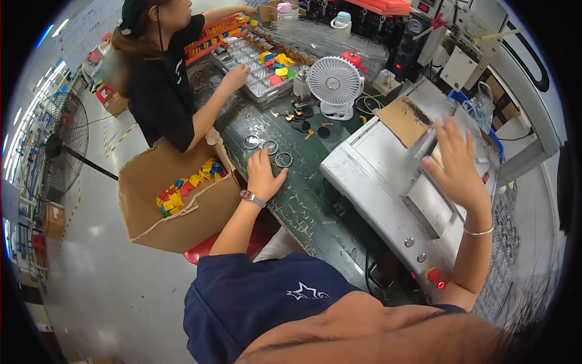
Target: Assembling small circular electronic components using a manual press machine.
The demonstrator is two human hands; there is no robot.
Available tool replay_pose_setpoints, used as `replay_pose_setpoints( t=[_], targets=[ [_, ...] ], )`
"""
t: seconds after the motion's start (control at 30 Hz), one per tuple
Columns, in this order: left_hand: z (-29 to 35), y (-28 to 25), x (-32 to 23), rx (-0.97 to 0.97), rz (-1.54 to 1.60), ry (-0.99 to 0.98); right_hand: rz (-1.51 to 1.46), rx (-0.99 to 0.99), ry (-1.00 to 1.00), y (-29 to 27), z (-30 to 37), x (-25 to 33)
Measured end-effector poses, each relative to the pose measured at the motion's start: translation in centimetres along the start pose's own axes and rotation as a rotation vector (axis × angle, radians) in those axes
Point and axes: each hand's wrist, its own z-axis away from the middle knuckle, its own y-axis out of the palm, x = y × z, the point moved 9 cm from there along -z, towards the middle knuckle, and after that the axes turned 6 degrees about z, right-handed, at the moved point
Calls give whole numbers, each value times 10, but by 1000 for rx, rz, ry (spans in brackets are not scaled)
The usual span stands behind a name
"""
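Currently, the left hand [264, 177] is extended over the green table [306, 197], left of the grey machine [382, 176]. Its fingers are partly spread, palm down, with the fingertips at three rings [284, 166]; no firm grasp is visible, and contact with the nearest ring cannot be confirmed. The right hand [456, 173] is raised above the machine's top, fingers spread and thumb apart. A pale object [437, 155] shows beside the thumb; whether it is held cannot be determined. Black discs [324, 132] lie beyond the rings, left of the machine. A cardboard box [182, 233] containing coloured pieces [193, 184] stands farther left of the machine. Progress, by judgement: the box is part-filled, whereas the rings lie loose, so handling of them appears incomplete. Completion of work at the machine cannot be determined.
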Motion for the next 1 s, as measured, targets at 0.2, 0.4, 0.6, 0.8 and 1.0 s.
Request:
replay_pose_setpoints(
  t=[0.2, 0.4, 0.6, 0.8, 1.0],
  targets=[
    [-7, 4, 15, 33, 19, 29, 10, -89, -274, -63, 2, 87],
    [-10, 5, 8, 68, 110, 50, -87, 210, 91, -32, 95, 81],
    [-11, 3, -3, 122, 86, 92, -13, -138, 613, 2, 221, 88],
    [-7, 8, -10, 187, 108, 62, 249, -271, 928, 54, 268, 72],
    [3, -11, 14, 67, 103, 97, 125, -297, 918, 74, 295, 61]
  ],
)
